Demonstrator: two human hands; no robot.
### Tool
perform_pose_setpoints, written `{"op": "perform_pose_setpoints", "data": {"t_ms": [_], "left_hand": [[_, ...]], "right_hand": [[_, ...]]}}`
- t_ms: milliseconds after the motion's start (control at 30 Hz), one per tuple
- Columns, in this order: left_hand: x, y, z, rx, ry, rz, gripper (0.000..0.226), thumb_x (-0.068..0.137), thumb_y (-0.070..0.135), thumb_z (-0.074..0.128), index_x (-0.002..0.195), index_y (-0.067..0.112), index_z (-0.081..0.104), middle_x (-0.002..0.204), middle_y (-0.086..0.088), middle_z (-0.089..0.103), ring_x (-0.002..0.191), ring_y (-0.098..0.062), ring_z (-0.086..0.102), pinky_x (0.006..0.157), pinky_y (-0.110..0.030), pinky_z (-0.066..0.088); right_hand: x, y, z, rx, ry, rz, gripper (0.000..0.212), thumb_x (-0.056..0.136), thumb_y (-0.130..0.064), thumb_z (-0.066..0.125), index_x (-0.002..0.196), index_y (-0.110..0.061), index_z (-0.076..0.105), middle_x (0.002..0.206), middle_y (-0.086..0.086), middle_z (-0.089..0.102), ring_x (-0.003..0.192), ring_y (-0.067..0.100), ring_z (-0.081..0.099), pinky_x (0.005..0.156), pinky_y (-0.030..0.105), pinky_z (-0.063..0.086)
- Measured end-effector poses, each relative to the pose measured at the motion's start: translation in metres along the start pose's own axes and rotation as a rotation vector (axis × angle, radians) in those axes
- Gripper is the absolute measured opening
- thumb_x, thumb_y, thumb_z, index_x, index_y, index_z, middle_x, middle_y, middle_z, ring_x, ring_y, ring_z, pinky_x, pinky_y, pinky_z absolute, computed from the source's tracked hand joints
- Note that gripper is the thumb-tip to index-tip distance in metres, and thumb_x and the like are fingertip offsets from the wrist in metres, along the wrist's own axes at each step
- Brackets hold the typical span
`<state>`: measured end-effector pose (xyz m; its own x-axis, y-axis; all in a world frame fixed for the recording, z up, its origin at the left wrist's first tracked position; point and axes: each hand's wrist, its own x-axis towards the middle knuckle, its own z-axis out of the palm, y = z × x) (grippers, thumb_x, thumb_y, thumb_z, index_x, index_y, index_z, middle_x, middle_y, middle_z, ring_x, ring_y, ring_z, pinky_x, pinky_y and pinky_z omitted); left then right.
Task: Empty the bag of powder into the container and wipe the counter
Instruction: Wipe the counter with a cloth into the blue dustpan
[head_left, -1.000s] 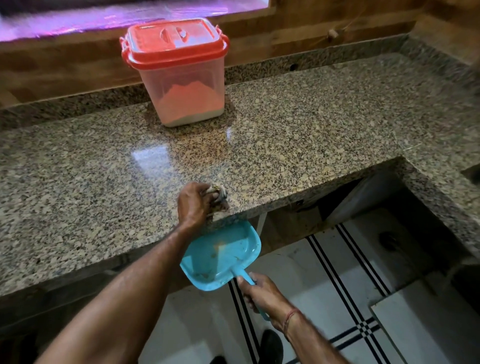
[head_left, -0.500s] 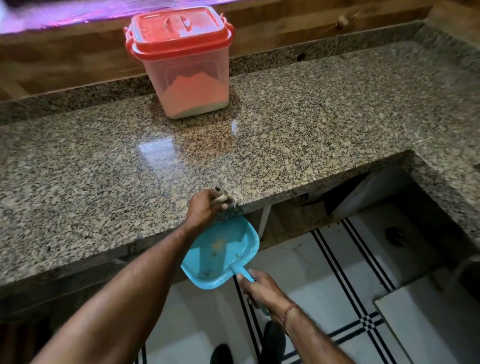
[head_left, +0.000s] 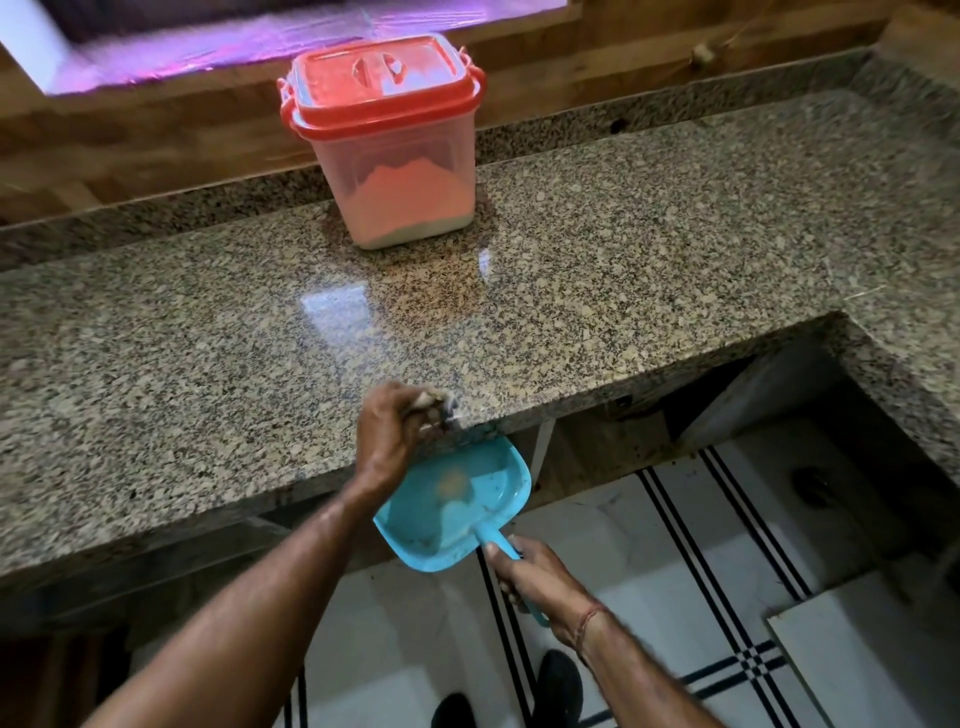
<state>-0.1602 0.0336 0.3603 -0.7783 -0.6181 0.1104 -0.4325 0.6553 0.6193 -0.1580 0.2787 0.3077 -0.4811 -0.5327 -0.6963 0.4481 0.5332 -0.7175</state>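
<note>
A speckled granite counter (head_left: 597, 291) is being lit from above, and a pale glare is being reflected on its polished top in front of the container (head_left: 387, 150). The container, clear-walled with a red lid (head_left: 382, 85) being kept shut on it, is being supported at the back of the counter, close to the granite upstand and the wooden wall (head_left: 156, 140). Orange powder (head_left: 410, 197) is being held inside it, heaped over a paler layer at the bottom.

At the counter's front edge, a bunched cloth (head_left: 434, 405) is being gripped by the left hand (head_left: 392, 436), fingers closed around it, and pressed against the edge. Just below that edge, a blue dustpan (head_left: 457, 506) is being held by its handle in the closed right hand (head_left: 530, 577); a small smear of orange powder is being carried in its tray. The dustpan is being kept clear of the floor (head_left: 649, 545), which is being shown as white tile crossed by dark stripes. To the right, the counter is being turned toward the viewer in an L. Dark shoes (head_left: 558, 686) are being seen at the bottom.
</note>
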Motion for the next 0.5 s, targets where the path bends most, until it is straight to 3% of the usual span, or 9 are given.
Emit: {"op": "perform_pose_setpoints", "data": {"t_ms": [133,233,433,500], "left_hand": [[0.021,-0.017,0.002,0.080,0.059,-0.210,0.014,0.095,0.015,0.068,0.107,0.008,0.069,0.102,-0.001,0.061,0.081,-0.007,0.050,0.057,-0.011,0.038],[0.009,-0.010,0.020,0.187,0.008,-0.319,0.024,0.093,0.021,0.072,0.117,0.017,0.073,0.108,-0.002,0.072,0.081,-0.007,0.051,0.065,-0.017,0.037],[0.028,0.027,0.047,0.057,-0.085,-0.308,0.029,0.090,0.032,0.076,0.118,0.026,0.075,0.108,0.003,0.076,0.086,-0.007,0.056,0.071,-0.021,0.040],[0.037,0.033,0.052,-0.002,-0.143,-0.277,0.026,0.088,0.040,0.076,0.111,0.027,0.077,0.099,0.007,0.075,0.084,-0.009,0.059,0.067,-0.022,0.041]], "right_hand": [[0.004,0.005,0.001,0.011,-0.001,-0.005,0.037,0.099,-0.044,0.057,0.114,-0.010,0.062,0.076,-0.004,0.054,0.059,0.004,0.048,0.055,0.021,0.040],[0.007,0.011,-0.002,0.014,-0.010,0.003,0.040,0.099,-0.044,0.057,0.115,-0.008,0.061,0.075,-0.003,0.055,0.059,0.006,0.048,0.055,0.022,0.040],[0.017,0.019,-0.003,0.018,0.014,0.033,0.033,0.099,-0.041,0.059,0.105,-0.008,0.063,0.071,-0.003,0.054,0.054,0.006,0.046,0.051,0.023,0.038],[0.019,0.021,-0.002,0.039,0.015,0.029,0.025,0.099,-0.039,0.060,0.099,-0.015,0.062,0.068,-0.003,0.053,0.051,0.006,0.045,0.049,0.022,0.036]]}}
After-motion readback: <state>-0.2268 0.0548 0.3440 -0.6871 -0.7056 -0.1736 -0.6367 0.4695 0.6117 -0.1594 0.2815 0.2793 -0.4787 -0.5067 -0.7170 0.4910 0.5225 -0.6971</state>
